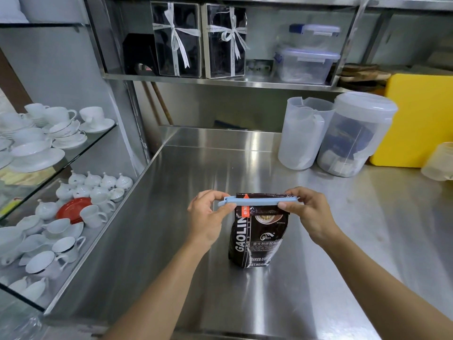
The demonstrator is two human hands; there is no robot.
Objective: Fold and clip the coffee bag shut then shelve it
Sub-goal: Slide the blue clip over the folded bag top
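My dark brown coffee bag stands up straight on the steel counter. Its top is folded over. A long light blue clip lies flat across the fold, sticking out past both sides.

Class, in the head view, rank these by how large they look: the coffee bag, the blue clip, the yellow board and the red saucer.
1. yellow board
2. coffee bag
3. blue clip and red saucer: too alike to rank

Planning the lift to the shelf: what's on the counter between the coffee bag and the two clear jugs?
Nothing; the head view shows bare steel counter between the coffee bag and clear jugs.
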